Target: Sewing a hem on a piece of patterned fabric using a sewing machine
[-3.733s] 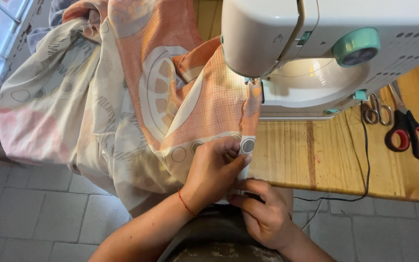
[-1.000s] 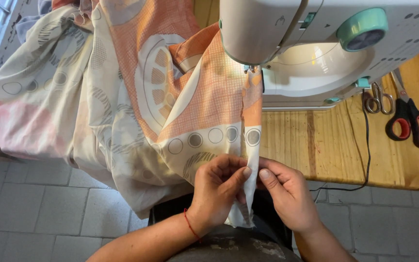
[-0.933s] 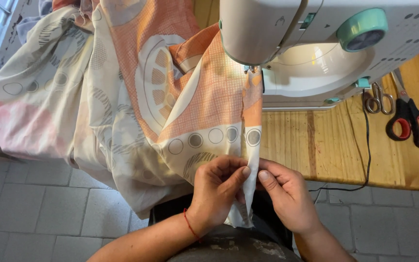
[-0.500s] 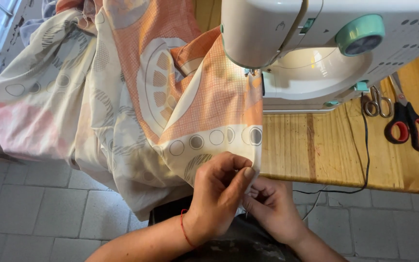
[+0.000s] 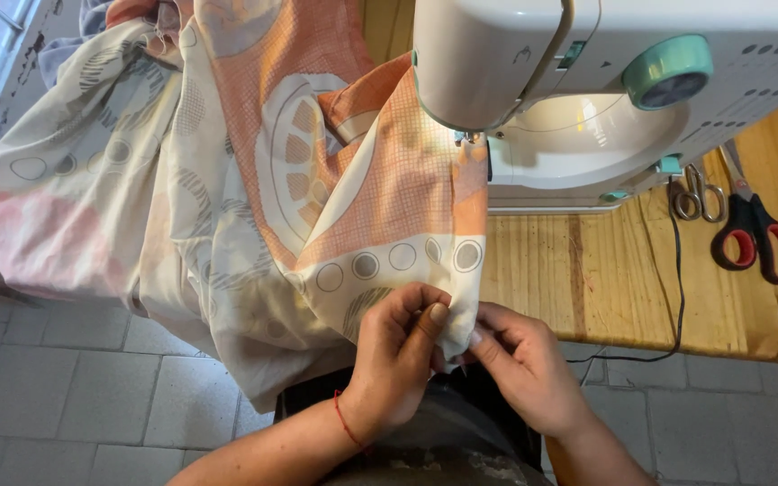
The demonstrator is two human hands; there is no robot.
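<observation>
A large orange and cream patterned fabric [image 5: 254,180] drapes from the wooden bench [image 5: 605,279] down toward the tiled floor [image 5: 56,387], its upper edge lying under the needle of a white sewing machine [image 5: 605,81]. At the near hem, the left hand [image 5: 398,355] pinches the fabric edge between thumb and fingers. The right hand [image 5: 520,364], fingers curled, grips the same hem just beside it. Red-handled scissors [image 5: 754,238] and small snips [image 5: 695,189] lie on the bench's right side.
</observation>
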